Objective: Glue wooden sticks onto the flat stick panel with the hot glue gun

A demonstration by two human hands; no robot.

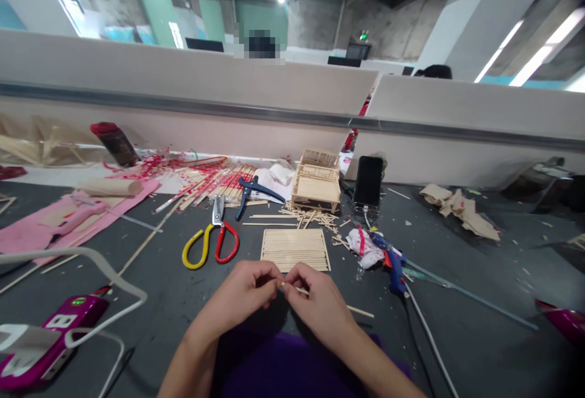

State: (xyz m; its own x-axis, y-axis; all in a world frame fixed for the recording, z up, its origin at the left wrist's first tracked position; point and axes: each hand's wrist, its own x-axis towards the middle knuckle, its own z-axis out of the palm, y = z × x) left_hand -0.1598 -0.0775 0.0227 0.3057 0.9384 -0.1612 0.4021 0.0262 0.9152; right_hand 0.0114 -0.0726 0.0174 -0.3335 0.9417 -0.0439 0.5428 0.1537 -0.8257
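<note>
My left hand (pixel 256 291) and my right hand (pixel 315 300) meet at the front of the desk, both closed in a pinch. Between their fingertips is the end of a thin wooden stick (pixel 361 311), which passes under my right hand and sticks out to its right. Just beyond my fingers lies a flat panel of parallel wooden sticks (pixel 295 250) in a frame; my hands cover part of its near edge. Behind it stands a small wooden stick model (pixel 316 184), with short cut sticks (pixel 315 218) scattered before it.
Left of the panel lie red-and-yellow-handled scissors (pixel 217 227) and a dark blue cutter (pixel 253 191). A blue glue gun (pixel 392 264) with a cord, crumpled tissue (pixel 365 245) and a phone (pixel 368 181) are on the right. A purple power strip (pixel 55 337) sits front left.
</note>
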